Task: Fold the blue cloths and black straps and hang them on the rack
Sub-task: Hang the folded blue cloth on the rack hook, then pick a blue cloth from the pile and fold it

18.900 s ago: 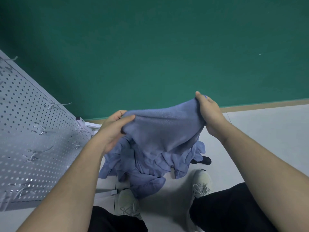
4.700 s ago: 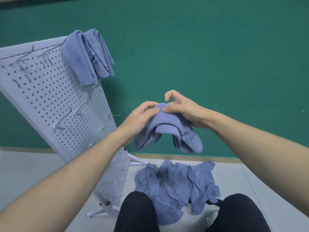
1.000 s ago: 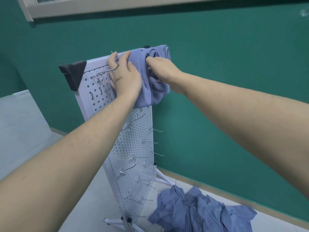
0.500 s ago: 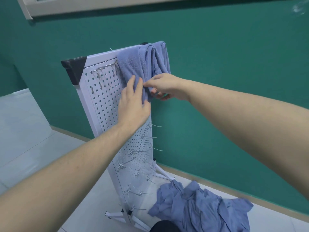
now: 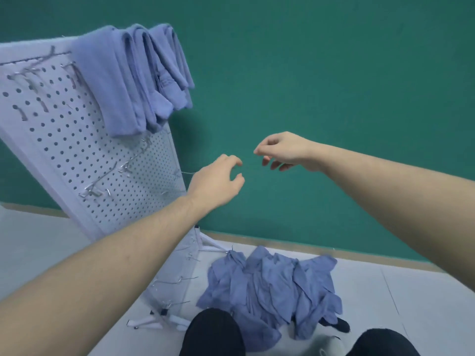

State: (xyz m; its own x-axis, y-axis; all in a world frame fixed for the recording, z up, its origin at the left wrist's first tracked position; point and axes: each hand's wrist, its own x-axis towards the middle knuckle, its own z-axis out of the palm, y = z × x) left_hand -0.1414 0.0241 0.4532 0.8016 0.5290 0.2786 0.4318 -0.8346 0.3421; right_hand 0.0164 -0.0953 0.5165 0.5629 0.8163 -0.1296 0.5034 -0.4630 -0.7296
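A flat, matte green wall (image 5: 334,73) fills most of the view, above a smooth pale floor (image 5: 424,291). At the left, a white perforated metal rack (image 5: 64,155) is seen tilted, studded with thin wire hooks (image 5: 97,181). Several folded blue cloths (image 5: 133,78), soft and fleecy, are draped side by side over its top edge. A rumpled heap of loose blue cloths (image 5: 270,283) is spread on the floor beside the rack's foot, with a small black shape (image 5: 336,325) showing at its lower right edge; what it is cannot be told. Two bare forearms are extended mid-air in front of the wall. The left hand (image 5: 216,183) is held empty with its fingers loosely curled and apart. The right hand (image 5: 285,150) is likewise empty, its fingers drooping and slightly spread.
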